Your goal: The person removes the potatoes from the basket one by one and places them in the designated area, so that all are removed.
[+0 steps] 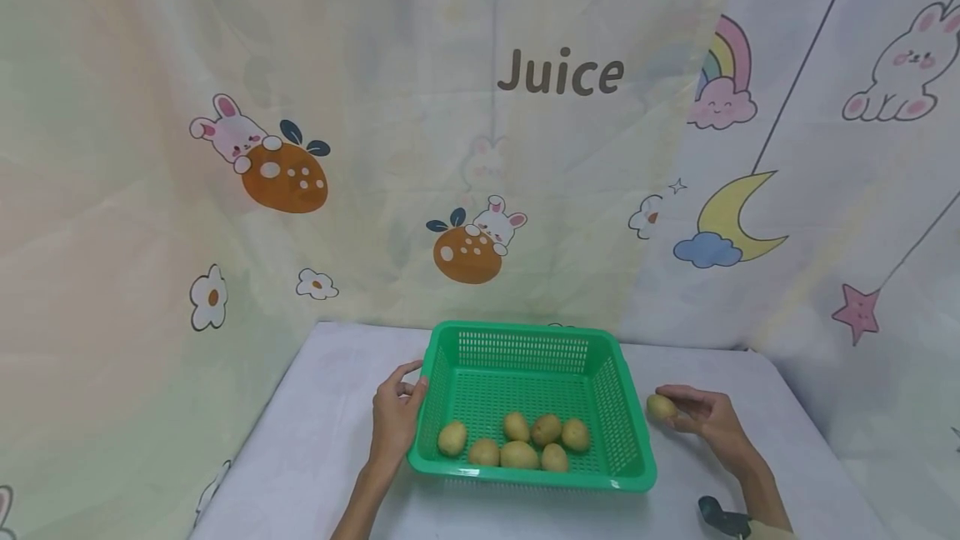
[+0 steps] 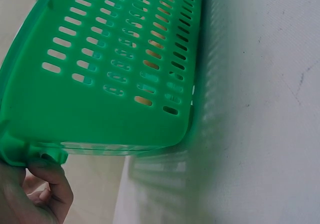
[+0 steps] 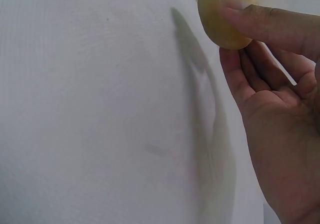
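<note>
Right hand [image 1: 705,417] pinches a small yellow potato [image 1: 662,407], cropped in the wrist view, beside the green perforated plastic basket [image 1: 622,407]; left hand [image 1: 395,422] grips its rim. Backdrop curtain [image 1: 480,148] reads "Juice".

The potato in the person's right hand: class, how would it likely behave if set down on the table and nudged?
The potato is rounded and oval, so it would probably roll or wobble on the flat table. It looks firm, likely keeping its shape in the right hand. Its skin looks matte, so it probably isn't slippery.

White table [image 1: 315,440]; cartoon curtain [image 1: 525,148], perhaps fabric.
</note>
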Demonstrator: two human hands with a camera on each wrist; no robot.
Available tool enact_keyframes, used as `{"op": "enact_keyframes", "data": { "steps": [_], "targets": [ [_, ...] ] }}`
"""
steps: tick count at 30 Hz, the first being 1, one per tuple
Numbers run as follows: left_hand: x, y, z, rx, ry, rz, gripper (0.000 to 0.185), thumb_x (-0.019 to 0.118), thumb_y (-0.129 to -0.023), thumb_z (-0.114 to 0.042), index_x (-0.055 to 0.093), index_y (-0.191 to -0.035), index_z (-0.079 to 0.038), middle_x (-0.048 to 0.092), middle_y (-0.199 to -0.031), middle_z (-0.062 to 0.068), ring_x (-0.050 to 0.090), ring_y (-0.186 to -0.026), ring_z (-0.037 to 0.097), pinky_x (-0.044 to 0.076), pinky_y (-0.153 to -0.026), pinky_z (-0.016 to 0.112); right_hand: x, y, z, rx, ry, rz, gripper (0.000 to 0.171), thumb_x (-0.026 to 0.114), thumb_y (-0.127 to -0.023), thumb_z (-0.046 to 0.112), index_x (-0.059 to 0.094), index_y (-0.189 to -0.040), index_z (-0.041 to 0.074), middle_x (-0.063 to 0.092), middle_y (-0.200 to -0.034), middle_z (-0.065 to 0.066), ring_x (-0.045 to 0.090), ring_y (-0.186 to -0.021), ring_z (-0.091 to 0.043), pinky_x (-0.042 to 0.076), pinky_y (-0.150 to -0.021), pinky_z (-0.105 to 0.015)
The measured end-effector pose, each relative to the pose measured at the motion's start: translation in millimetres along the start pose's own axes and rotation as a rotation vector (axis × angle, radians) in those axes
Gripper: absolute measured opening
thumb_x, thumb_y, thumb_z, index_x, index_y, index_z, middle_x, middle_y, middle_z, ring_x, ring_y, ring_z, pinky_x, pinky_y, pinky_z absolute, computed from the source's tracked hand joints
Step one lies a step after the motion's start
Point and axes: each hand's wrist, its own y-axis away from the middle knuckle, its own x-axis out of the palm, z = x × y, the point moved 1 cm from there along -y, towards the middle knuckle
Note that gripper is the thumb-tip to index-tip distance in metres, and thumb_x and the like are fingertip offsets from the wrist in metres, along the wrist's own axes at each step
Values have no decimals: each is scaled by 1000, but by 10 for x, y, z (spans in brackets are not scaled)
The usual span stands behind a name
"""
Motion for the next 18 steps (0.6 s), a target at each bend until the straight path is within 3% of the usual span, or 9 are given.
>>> {"op": "enact_keyframes", "data": {
  "steps": [7,18],
  "targets": [
    [0,2,0,-2,1,-1,35,67,-110,-16,68,-143,-6,71,-79,11,70,-60,14,55,-59,24,-3,3,-50,-27,-29,-19,60,87,-85,0,65,-140,-12,79,-134,-5,61,-117,21,49,-99,-6],
    [6,9,-24,-8,-14,-4,35,67,-110,-16,68,-144,-5,71,-80,11,69,-62,14,55,-59,24,21,-43,-193,3,-31,-26,64,90,-84,3,65,-142,-9,76,-140,-13,62,-115,20,51,-99,-8]
  ]
}}
